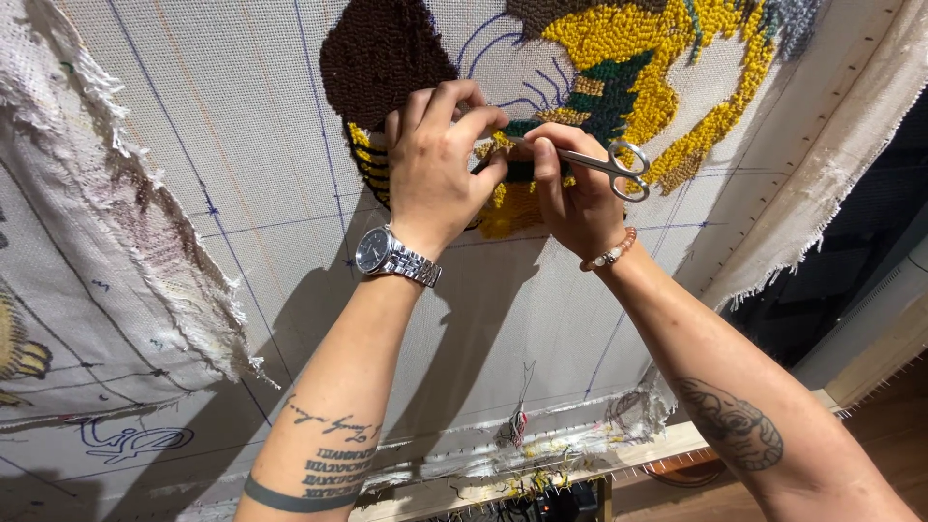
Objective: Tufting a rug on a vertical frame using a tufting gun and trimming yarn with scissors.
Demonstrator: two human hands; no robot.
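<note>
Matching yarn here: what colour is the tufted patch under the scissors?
Dark green patch amid yellow, head view.

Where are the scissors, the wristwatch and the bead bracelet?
scissors (619, 166): head view, on the finger rings.
wristwatch (373, 249): head view, on the dark dial.
bead bracelet (611, 253): head view, on the beads at the wrist.

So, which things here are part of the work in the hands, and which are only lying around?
In use:
- left hand, pinching the tufted yarn
- right hand, holding the scissors
- tufted yarn design on the stretched backing cloth

Just around:
- loose frayed cloth at the left
- wooden frame below
- yarn scraps on the frame
</note>
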